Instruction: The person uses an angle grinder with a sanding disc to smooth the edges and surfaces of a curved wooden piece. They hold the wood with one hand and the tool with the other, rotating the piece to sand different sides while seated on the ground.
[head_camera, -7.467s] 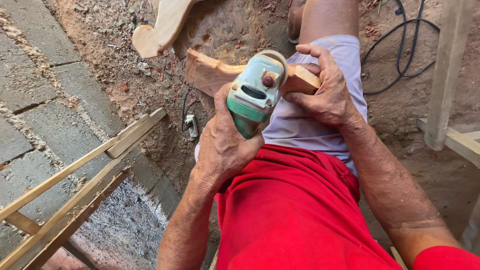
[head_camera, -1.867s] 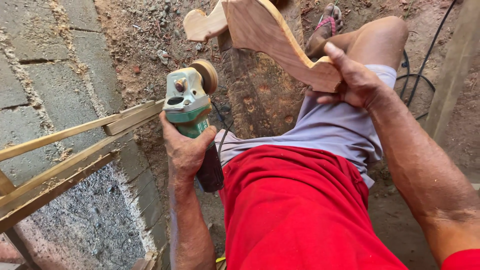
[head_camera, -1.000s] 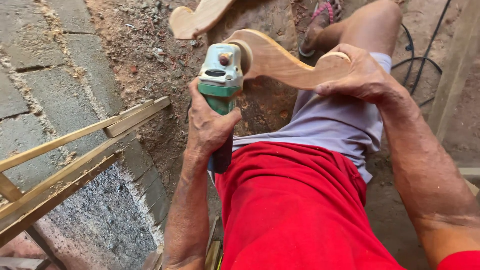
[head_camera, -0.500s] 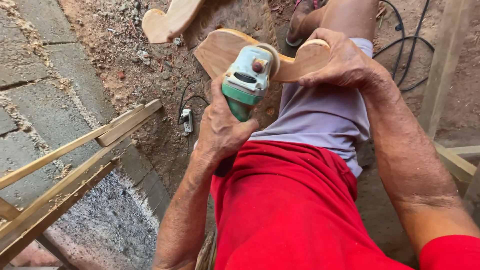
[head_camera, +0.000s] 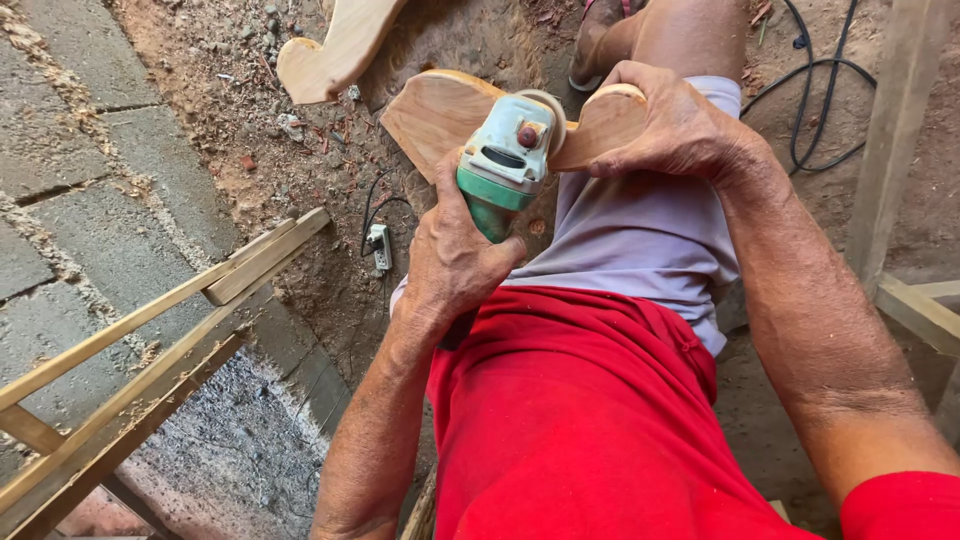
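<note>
Curved wooden piece (head_camera: 440, 105) — pale, scroll-shaped, lying across thigh; green angle grinder (head_camera: 503, 165) — disc against its middle.

Pretty tight in there: the wooden frame (head_camera: 170, 330) is crowding the left side, a second curved wood piece (head_camera: 335, 50) is lying just ahead, and cables (head_camera: 810, 95) plus a post (head_camera: 893, 140) are hemming in the right. The block paving (head_camera: 90, 150) at far left is offering bare room.

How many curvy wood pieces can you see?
2. One curvy piece is held on the knee by the right hand, against the grinder in the left hand. Another lies on the dirt beyond.
</note>
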